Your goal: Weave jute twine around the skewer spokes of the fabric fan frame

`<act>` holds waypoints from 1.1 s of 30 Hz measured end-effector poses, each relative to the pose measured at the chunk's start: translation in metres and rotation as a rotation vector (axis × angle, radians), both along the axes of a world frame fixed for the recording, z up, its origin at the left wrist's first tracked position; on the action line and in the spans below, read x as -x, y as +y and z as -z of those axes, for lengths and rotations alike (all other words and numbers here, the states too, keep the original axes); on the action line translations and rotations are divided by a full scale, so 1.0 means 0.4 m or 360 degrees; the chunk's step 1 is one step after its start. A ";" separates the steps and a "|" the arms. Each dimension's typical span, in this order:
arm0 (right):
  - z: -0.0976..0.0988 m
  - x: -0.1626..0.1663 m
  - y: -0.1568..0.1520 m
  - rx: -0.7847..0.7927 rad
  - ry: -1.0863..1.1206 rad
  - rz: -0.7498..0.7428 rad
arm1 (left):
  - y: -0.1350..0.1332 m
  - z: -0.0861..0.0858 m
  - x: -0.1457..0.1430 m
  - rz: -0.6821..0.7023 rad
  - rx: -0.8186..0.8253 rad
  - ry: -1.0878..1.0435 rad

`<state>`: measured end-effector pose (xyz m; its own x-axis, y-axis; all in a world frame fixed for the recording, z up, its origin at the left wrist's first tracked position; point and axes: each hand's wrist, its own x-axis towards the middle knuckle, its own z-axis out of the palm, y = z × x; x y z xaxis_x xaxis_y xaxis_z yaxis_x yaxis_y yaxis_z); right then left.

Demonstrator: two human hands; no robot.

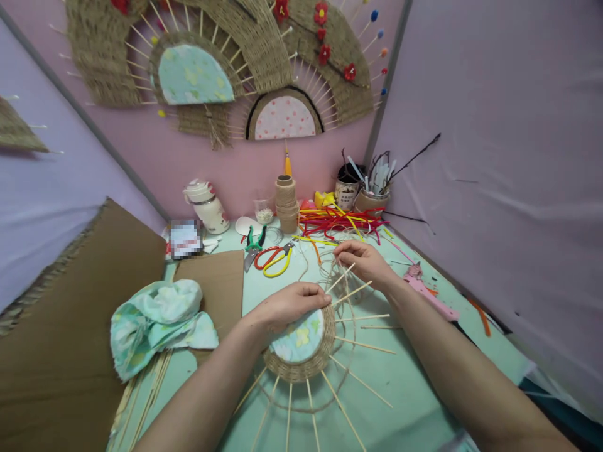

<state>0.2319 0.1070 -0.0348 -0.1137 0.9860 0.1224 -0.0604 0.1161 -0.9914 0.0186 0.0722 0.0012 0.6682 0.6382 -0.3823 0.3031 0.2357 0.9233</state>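
A round woven piece (pixel 301 374) has a floral cloth centre (pixel 299 339), a twine-wrapped rim and several thin wooden sticks pointing outward. My left hand (pixel 301 302) grips its upper edge, the thumb and fingers closed on the rim near a stick. Just beyond the upper right sticks, my right hand (pixel 360 260) pinches a strand of twine (pixel 337 271) between thumb and fingertips. Loose twine hangs in tangled loops below that hand. One wide loop of it passes around the sticks on the right and lower side.
Pliers (pixel 254 245) and red-and-yellow-handled scissors (pixel 277 260) lie behind the piece, near a twine spool (pixel 286 204). Red pipe cleaners (pixel 339 221) are piled at the back. A pink glue gun (pixel 431 295) lies right; crumpled floral cloth (pixel 160 320) and cardboard (pixel 80 326) are left.
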 end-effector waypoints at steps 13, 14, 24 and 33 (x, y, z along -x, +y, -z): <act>0.015 0.056 -0.010 0.0010 -0.0203 0.0062 | -0.019 -0.005 -0.024 -0.0202 -0.0194 -0.0109; 0.017 0.059 -0.010 0.0006 -0.0195 0.0075 | -0.021 -0.005 -0.026 -0.0232 -0.0175 -0.0135; 0.052 0.092 -0.017 -0.0034 -0.0074 0.0058 | -0.026 0.000 -0.044 -0.0264 -0.0372 -0.0360; 0.010 0.053 -0.012 0.0022 -0.0033 0.0371 | 0.026 0.013 -0.006 -0.0567 -0.0701 -0.0149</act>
<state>0.2107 0.1022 -0.0390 0.1152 0.9874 0.1089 -0.0129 0.1111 -0.9937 0.0210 0.0826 -0.0039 0.4007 0.9160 0.0210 0.1875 -0.1045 0.9767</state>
